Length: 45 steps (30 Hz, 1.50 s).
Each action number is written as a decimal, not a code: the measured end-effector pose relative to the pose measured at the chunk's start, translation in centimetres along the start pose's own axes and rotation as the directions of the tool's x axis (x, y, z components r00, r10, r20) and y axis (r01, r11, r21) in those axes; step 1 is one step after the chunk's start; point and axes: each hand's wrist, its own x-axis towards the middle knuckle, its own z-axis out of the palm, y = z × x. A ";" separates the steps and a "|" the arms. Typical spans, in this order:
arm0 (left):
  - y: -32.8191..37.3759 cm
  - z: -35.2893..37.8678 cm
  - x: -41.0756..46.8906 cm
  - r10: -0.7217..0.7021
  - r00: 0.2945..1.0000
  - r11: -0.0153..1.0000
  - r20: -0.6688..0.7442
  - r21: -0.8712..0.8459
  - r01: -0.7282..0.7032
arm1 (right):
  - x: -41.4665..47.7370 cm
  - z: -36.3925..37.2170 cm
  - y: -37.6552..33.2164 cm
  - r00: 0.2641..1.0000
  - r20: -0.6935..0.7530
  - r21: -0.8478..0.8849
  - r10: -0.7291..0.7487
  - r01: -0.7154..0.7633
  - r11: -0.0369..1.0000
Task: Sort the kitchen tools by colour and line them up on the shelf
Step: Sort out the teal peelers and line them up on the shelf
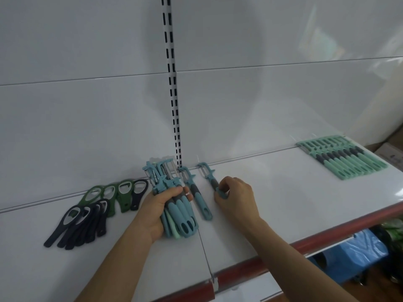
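My left hand [155, 211] grips a bundle of blue peelers [174, 199] with their blades pointing toward the back wall. One blue peeler [197, 192] lies flat on the white shelf [283, 203] just right of the bundle. My right hand [234, 198] pinches the handle of another blue peeler [209, 174], which lies on the shelf to the right of the first. A neat row of mint-green peelers [342, 156] lies at the far right of the shelf. Green bottle openers [109, 194] and dark navy bottle openers [80, 222] lie at the left.
A slotted upright [172, 83] runs up the white back panel behind the bundle. The shelf's red front edge [327, 236] slopes across the lower right. Below it sit a blue plastic item [362, 249] and green goods. Cardboard boxes stand at the far right.
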 end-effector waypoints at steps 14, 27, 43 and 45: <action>1.2 3.3 -2.4 0.093 0.986 0.987 0.140 -0.142 -0.073 | -3.4 -0.4 -4.9 0.946 0.107 0.483 -0.307 0.220 0.848; 0.7 1.9 -1.1 0.051 0.989 0.947 0.140 -0.323 -0.003 | -0.1 -2.2 -4.3 0.943 0.190 0.660 -0.272 0.082 0.747; 1.2 1.7 -0.3 0.045 0.994 0.953 0.098 -0.304 -0.013 | 0.5 -0.3 -6.6 0.880 0.118 0.036 -0.461 0.460 0.887; 1.2 2.0 -0.1 0.047 0.996 0.951 0.077 -0.307 -0.021 | 0.5 -0.5 -6.9 0.883 0.079 0.096 -0.464 0.456 0.885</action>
